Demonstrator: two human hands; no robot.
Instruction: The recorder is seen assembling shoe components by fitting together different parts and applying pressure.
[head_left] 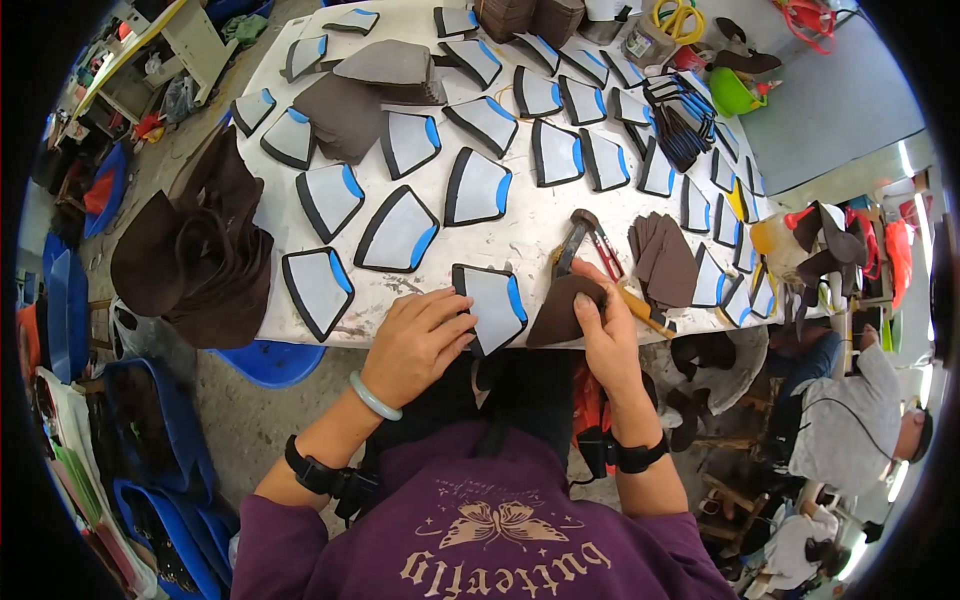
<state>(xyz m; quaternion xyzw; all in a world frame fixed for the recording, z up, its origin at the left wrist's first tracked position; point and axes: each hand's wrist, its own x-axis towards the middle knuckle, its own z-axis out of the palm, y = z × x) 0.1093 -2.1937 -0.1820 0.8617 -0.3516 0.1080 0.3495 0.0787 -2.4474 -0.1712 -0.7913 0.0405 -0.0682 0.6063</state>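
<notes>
My right hand (608, 325) grips a dark brown curved piece (562, 308) between thumb and fingers, just over the table's front edge. Directly left of it lies a grey panel (492, 305) with black edging and a blue strip on its right side. The fingers of my left hand (425, 328) lie stretched out over this panel's left edge, palm down. Beyond my right hand is a hammer (574, 232); a slim red tool (608, 252) lies next to it. A fanned pile of brown pieces (664, 262) is to the right of these.
Several similar grey panels (398, 228) are spread over the white table (300, 235). Brown material (200, 245) hangs over its left end, and grey stacks (345, 110) stand behind. Blue bins (160, 420) line the floor at left. Another person (850, 415) sits at right.
</notes>
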